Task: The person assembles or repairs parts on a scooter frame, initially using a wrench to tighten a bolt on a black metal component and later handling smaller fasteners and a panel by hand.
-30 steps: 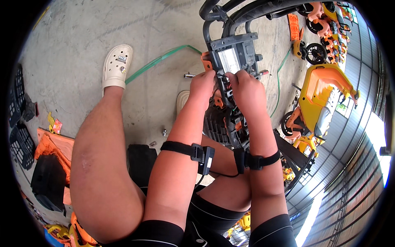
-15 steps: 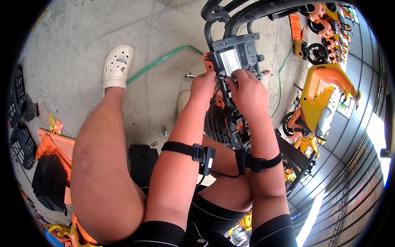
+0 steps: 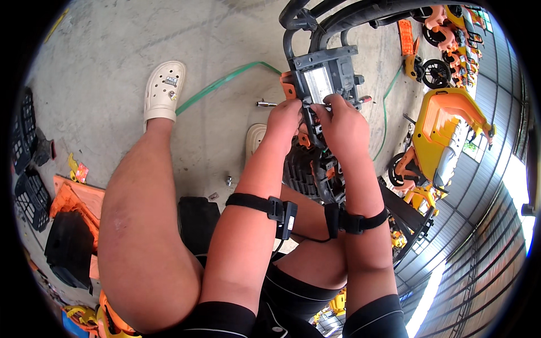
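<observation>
A black tubular vehicle frame (image 3: 289, 42) stands before me, with a silver ribbed module (image 3: 317, 83) fixed in it. At the module's near end, my left hand (image 3: 284, 119) is closed at the frame's left side, its fingertips turned inward and largely hidden. My right hand (image 3: 345, 127) is closed too, thumb and fingers pinched just below the module. What either hand grips is too small and covered to make out. An orange bracket (image 3: 288, 85) sits on the frame's left, above my left hand. Beneath the hands are black ribbed parts (image 3: 300, 173).
A metal socket piece (image 3: 265, 103) lies left of the frame, and a small metal fitting (image 3: 229, 181) nearer me. A green strap (image 3: 225, 78) crosses the floor. Black panels (image 3: 69, 248) lie left; a yellow-orange vehicle body (image 3: 439, 121) stands right. Something red-tipped (image 3: 366, 99) shows beside the frame.
The whole view has shifted slightly. My left hand's fingers have curled a little more at the frame's edge, while my right hand keeps its pinch in nearly the same place.
</observation>
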`<state>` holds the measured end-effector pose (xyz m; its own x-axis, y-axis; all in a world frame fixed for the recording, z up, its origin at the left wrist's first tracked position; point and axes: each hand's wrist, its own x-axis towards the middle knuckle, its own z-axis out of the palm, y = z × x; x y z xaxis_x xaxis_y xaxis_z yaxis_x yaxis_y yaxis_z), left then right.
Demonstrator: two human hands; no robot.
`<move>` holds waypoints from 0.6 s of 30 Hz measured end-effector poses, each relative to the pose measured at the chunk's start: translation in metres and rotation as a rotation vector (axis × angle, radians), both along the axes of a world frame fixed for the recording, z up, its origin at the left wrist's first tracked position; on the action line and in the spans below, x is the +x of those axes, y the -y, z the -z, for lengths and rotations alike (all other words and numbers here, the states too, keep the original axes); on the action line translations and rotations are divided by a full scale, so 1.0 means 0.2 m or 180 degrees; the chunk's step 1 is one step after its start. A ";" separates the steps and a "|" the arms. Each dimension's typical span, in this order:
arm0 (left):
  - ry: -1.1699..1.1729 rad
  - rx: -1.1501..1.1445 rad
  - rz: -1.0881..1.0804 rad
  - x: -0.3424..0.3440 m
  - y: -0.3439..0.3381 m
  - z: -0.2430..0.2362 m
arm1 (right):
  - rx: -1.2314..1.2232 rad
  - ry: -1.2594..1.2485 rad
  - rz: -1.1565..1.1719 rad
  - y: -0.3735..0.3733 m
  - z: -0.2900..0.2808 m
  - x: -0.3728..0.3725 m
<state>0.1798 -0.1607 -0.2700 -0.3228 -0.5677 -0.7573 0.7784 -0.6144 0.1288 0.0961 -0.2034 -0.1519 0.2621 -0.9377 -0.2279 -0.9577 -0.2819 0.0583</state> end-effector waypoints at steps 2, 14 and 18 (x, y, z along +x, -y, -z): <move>0.0016 -0.0002 0.0050 -0.01 0.00 -0.01 | 0.0004 0.0303 -0.0136 -0.01 0.02 -0.03; 0.1952 0.0817 -0.0106 0.08 -0.16 0.15 | 0.0028 -0.0730 0.0579 -0.01 0.05 0.03; 0.2576 0.1035 0.0055 0.04 -0.31 0.31 | -0.0002 -0.0562 0.0665 0.00 0.09 0.04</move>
<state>0.1884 -0.0980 -0.3330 0.3780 -0.2835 -0.8813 0.5139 -0.7276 0.4545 0.1037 -0.2038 -0.1690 0.0192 -0.9675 -0.2523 -0.9700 -0.0792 0.2298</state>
